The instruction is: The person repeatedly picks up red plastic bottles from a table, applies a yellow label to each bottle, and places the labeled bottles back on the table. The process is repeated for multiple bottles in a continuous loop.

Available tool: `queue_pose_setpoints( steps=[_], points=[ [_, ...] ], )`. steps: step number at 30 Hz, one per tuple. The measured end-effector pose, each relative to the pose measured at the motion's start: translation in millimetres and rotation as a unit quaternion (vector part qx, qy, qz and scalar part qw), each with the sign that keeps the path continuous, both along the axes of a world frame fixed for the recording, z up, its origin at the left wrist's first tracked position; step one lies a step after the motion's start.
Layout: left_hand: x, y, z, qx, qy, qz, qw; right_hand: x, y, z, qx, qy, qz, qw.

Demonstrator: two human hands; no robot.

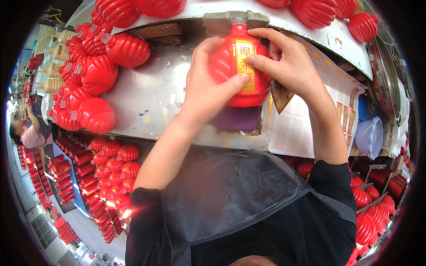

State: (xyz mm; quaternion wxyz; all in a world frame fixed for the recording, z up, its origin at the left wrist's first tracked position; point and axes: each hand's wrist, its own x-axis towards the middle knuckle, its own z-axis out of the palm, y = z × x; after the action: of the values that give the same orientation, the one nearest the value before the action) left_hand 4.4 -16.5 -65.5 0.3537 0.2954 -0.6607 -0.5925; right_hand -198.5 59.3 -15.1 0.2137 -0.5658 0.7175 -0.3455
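A ribbed red plastic bottle [218, 66] lies on its side in front of me, its clear neck pointing away. A yellow-and-red label [243, 48] runs along its upper face. My left hand [203, 86] is wrapped around the bottle's left side, its thumb pressing the label's lower part. My right hand [293, 62] grips the right side, with the thumb on the label's middle and the forefinger near the bottle's shoulder. Beneath the bottle is a purple cloth [237, 120]. The neck rests at a grey notched block [212, 23].
Red bottles [95, 73] crowd the metal table's [153, 84] left side. White label sheets [293, 126] lie at the right, near a brown pointed piece [281, 96] and a pale blue bucket [369, 137]. More bottles stand on a raised white shelf [270, 14]. Another person [34, 133] is far left.
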Motion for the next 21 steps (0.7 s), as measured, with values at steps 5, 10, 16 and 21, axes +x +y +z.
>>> queue_pose_setpoints(
  steps=[5, 10, 16, 21],
  points=[
    [0, 0, -1, -0.016, -0.013, 0.007, 1.0, 1, 2, -6, -0.033, -0.001, 0.007, 0.999],
    [1, 1, -2, -0.023, -0.02, 0.008, 1.0, -3, 1, 0, 0.017, -0.061, -0.001, 0.998],
    [1, -1, -7, -0.068, -0.027, 0.014, 0.997, -17, -5, 34, 0.013, -0.374, -0.117, 0.92],
    [1, -3, -10, -0.174, -0.039, 0.028, 0.984, 5, 1, 28, -0.178, 0.062, 0.132, 0.973]
  ],
)
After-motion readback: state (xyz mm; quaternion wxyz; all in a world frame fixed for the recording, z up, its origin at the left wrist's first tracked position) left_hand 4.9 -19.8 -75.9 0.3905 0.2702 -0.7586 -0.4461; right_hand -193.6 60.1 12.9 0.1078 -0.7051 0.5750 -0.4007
